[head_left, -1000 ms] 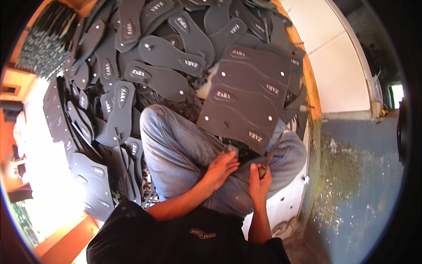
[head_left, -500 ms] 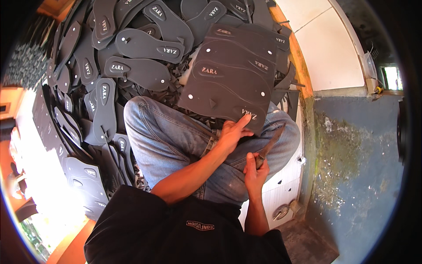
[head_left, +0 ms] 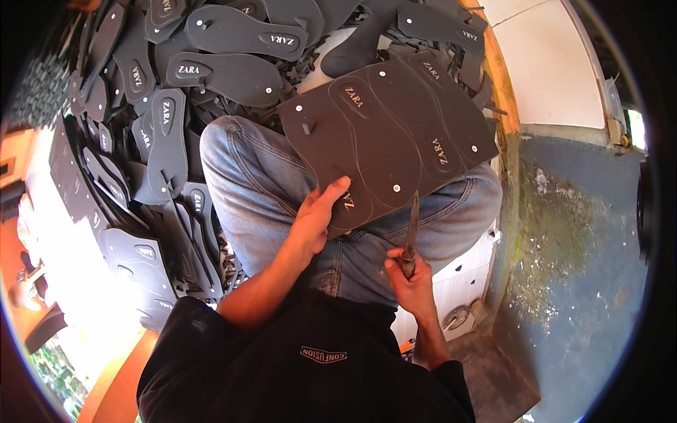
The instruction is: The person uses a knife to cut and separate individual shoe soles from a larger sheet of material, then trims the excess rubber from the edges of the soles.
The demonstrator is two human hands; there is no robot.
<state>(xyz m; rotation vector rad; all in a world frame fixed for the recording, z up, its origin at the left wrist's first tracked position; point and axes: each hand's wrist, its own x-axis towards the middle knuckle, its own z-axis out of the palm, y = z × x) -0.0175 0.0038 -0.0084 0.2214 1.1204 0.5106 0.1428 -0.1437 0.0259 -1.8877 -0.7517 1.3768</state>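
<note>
Across my crossed legs lies a dark sheet with several sandal-sole outlines pressed into it, pale lettering at the heels and small white dots. My left hand grips its near left corner, thumb on top and the fingers mostly hidden beneath. In my right hand is a knife, its handle in my closed fingers. The narrow blade points away from me, and its tip is at the sheet's near edge; whether it touches the sheet I cannot tell.
A heap of cut dark sandal soles spreads ahead and to the left, with thin offcut scraps among them. More uncut sole sheets lie at the left. A stained blue-grey wall rises on the right, beside a pale tiled ledge.
The sheet has turned clockwise and come nearer, with my left hand moving left along with it. My right hand has brought the knife upright, its tip close to the sheet's edge.
</note>
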